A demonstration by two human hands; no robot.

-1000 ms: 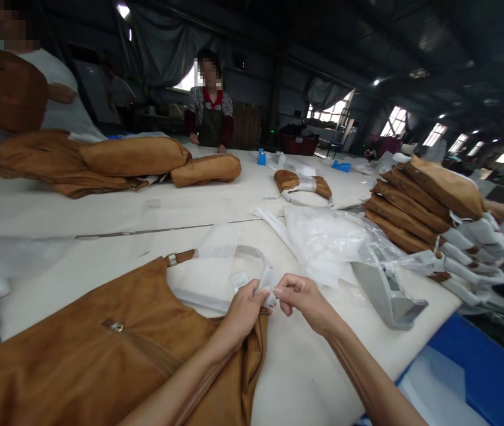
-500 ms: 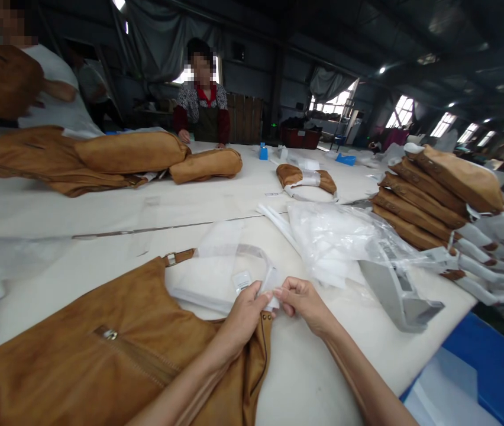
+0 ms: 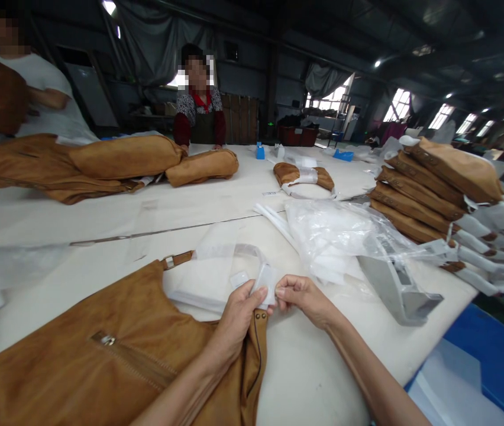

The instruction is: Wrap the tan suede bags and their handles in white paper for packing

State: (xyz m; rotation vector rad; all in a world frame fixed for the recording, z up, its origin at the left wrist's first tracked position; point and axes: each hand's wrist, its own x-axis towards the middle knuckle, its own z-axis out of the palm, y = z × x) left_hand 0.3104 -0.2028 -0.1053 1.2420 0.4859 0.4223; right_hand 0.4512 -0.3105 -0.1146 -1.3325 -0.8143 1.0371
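A tan leather handbag (image 3: 145,331) lies flat at the lower left, its zip pocket facing up. Its shoulder strap (image 3: 252,254) loops away from me, mostly covered in white translucent wrapping (image 3: 266,278). My left hand (image 3: 238,307) is closed round the wrapped strap end, thumb on top, just above two rivets. Just right of the wrapping's edge, my right hand (image 3: 296,296) is closed in a pinch; whatever is between its fingertips is too small to make out. A small clear packet (image 3: 238,278) lies inside the strap loop.
A grey tape dispenser (image 3: 398,290) and clear plastic bags (image 3: 332,236) lie to the right. Beyond them, tan handbags (image 3: 433,189) are stacked. More bags (image 3: 123,157) lie across the table (image 3: 190,207), where a co-worker (image 3: 199,106) stands. Another person (image 3: 48,89) holds a bag at far left.
My right fingertips have shifted slightly away from the wrapping, which now shows flatter beside my left thumb. The left hand keeps its hold; the camera view has shifted a little.
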